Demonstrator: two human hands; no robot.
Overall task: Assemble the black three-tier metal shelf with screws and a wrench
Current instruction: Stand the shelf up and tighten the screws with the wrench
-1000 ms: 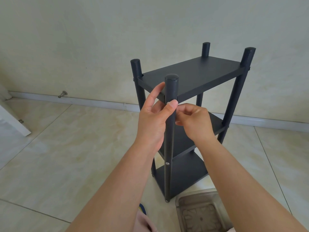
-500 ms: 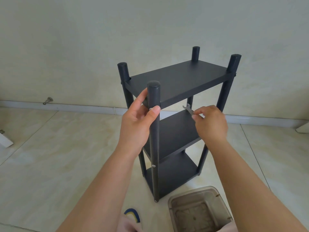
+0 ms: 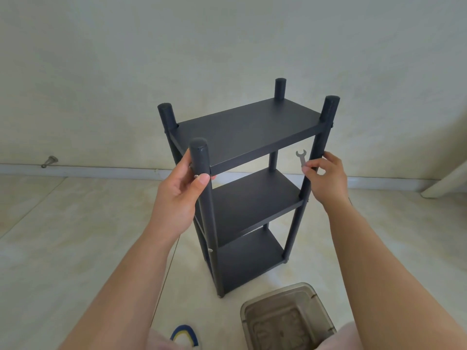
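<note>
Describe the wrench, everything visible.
The wrench is a small, flat, grey metal open-end spanner. Its forked head points up, its shank near upright. The right hand pinches its lower end between fingertips, beside the shelf's near right post, below the top tier. The lower end is hidden in the grip.

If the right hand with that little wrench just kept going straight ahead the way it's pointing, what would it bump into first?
Most likely the shelf's front right post. The right hand, pinching the small wrench, already sits beside it, fingertips at or near the post. Depth is hard to judge.
</note>
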